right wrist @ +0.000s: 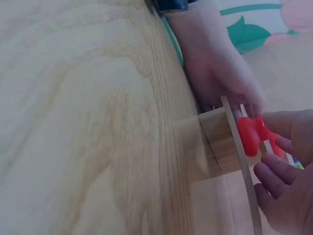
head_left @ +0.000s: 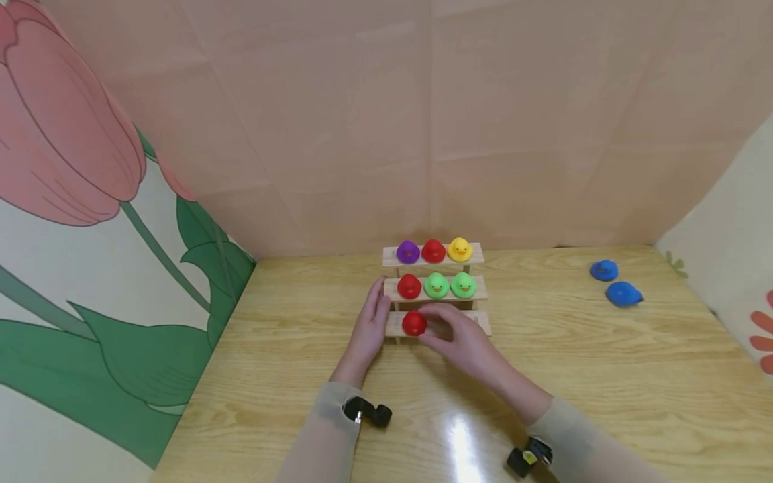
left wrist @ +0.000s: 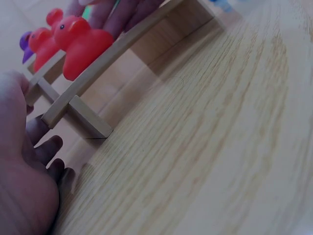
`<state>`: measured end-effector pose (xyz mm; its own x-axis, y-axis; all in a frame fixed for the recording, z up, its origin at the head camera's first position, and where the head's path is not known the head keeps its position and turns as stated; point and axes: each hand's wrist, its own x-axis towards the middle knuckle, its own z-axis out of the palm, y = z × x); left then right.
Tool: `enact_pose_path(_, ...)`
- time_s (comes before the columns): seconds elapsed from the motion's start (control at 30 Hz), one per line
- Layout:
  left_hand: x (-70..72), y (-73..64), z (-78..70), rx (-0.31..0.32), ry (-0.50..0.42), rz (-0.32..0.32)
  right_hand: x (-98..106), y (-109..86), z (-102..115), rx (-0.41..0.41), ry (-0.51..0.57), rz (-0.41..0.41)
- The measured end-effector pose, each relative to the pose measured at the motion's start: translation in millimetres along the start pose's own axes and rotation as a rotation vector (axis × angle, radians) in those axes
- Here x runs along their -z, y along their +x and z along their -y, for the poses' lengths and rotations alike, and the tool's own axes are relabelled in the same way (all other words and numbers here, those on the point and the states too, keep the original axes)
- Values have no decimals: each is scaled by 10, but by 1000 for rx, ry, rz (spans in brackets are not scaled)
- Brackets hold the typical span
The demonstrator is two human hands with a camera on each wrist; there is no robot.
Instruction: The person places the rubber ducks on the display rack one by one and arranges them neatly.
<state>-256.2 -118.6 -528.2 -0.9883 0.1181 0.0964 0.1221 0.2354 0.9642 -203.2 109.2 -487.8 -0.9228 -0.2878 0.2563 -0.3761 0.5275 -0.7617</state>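
A three-step wooden display rack (head_left: 436,295) stands on the table, holding small rubber ducks. My left hand (head_left: 370,325) rests along its left end, fingers fairly straight against the boards; in the left wrist view this hand (left wrist: 24,161) touches the lowest board's end. On the lowest step sits a red duck (head_left: 414,323), upright, also the nearest duck (left wrist: 80,46) in the left wrist view. My right hand (head_left: 461,339) has its thumb and index finger at this duck's right side, pinching it. The right wrist view shows these fingertips (right wrist: 274,120) at the duck's head.
On the middle step are a red duck (head_left: 409,286) and two green ducks (head_left: 449,286). Purple (head_left: 407,252), red (head_left: 433,251) and yellow (head_left: 460,249) ducks line the top step. Two blue ducks (head_left: 625,294) lie on the table at the right. A pinkish-brown backdrop (head_left: 338,134) hangs behind.
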Motion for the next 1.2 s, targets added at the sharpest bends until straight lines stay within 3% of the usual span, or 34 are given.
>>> enact_pose_path(0.3,-6,4,2,-1,3,-3,268,-218,-29,-78,10,-24)
enact_pose_path(0.6,-13,-9,-11,1,2,-8,666,-421,-109,-100,17,-94)
enact_pose_path(0.93,-7,-9,10,14,12,-7,1136,-564,-403,-81,-73,-213)
enact_pose_path(1.2,-12,-8,-13,6,13,-6,1540,-655,-693,-132,-113,-298)
